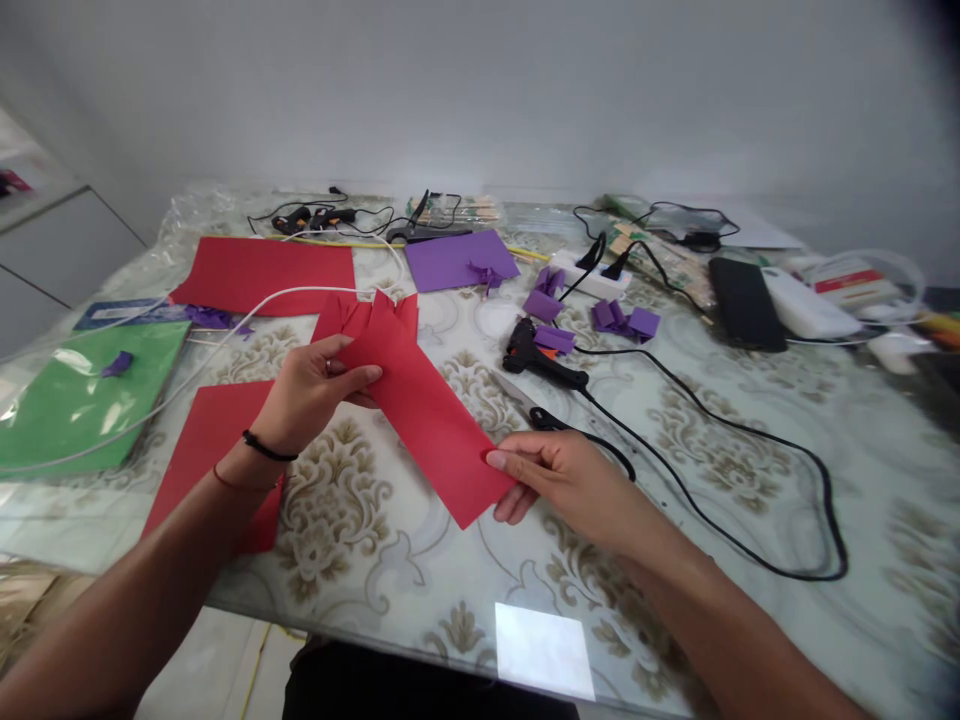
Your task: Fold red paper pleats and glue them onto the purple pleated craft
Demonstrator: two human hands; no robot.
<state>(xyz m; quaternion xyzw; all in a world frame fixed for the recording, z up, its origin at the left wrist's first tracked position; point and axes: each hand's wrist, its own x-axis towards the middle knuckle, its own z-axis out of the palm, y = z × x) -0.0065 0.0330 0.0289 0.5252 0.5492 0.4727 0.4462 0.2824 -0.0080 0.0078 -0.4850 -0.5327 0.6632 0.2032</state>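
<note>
A red foam or paper sheet (435, 420), longer than it is wide, slants between my two hands above the table. My left hand (322, 385) pinches its upper left end, thumb on top. The lower right corner is between the thumb and fingers of my right hand (540, 470). Behind the sheet's upper end lies another red piece (330, 318), with pointed cut or folded strips beside it. Scissors (544, 415) with black handles lie just beyond my right hand, partly hidden by it. A black glue gun (544, 360) rests behind them.
Purple pieces (626, 320) lie near a white power strip (589, 275). A red sheet (274, 275), a purple sheet (457, 260) and a green pack (90, 400) are spread around. A black cord (750, 430) loops at right; a white cable (202, 370) crosses the left side.
</note>
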